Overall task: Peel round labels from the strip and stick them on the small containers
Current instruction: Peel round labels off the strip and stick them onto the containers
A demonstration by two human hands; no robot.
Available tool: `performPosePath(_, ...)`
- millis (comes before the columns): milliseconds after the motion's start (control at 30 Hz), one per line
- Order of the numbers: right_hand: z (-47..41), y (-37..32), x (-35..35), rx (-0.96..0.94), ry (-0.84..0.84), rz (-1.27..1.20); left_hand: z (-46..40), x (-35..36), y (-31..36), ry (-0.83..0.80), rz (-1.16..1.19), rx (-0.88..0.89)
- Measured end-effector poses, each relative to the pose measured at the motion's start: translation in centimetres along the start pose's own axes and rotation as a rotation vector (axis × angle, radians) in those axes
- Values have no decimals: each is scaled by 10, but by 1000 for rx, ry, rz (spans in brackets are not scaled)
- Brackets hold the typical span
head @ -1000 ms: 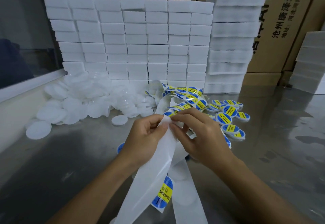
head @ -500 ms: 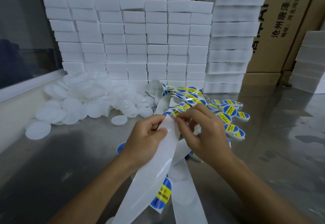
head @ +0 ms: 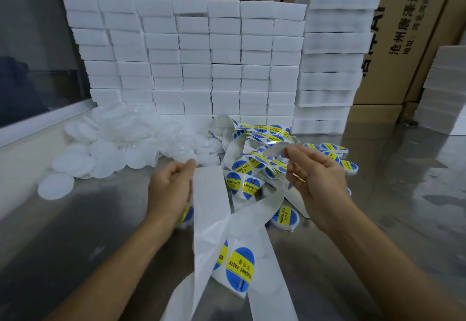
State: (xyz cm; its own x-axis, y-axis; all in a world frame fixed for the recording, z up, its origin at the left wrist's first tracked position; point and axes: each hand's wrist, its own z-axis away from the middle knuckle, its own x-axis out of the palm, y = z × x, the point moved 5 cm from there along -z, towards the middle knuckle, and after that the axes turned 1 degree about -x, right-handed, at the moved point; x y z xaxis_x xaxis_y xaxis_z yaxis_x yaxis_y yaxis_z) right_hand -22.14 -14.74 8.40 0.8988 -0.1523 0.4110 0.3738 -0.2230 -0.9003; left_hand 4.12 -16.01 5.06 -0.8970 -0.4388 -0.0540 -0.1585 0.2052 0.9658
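Observation:
My left hand pinches the top end of the white backing strip, which hangs toward me with blue-and-yellow round labels lower down. My right hand is apart from the strip and pinches a peeled round label, its pale underside facing me. Small plain white containers are piled at the left. Several labelled containers lie under and beside my right hand, and more lie past it. A tangle of label strip lies in the middle.
A wall of stacked white foam blocks stands at the back, with taller stacks to the right and cardboard boxes behind. The table is shiny metal. A window ledge runs along the left.
My hands have drawn apart. The right hand lifted to the right with a label peeled off the strip; the left hand keeps hold of the strip's end.

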Motion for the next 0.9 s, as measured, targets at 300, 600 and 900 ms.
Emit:
performPosePath(300, 19, -18, 16, -520, -76, 497, -41, -21, -49, -247, -1033, 159)
performPosePath(600, 29, -18, 25, -694, -139, 662, -43, -23, -42, -173, -1116, 114)
performPosePath(900, 23, -15, 22, -707, -79, 755, -42, -39, -38, 56, -826, -19)
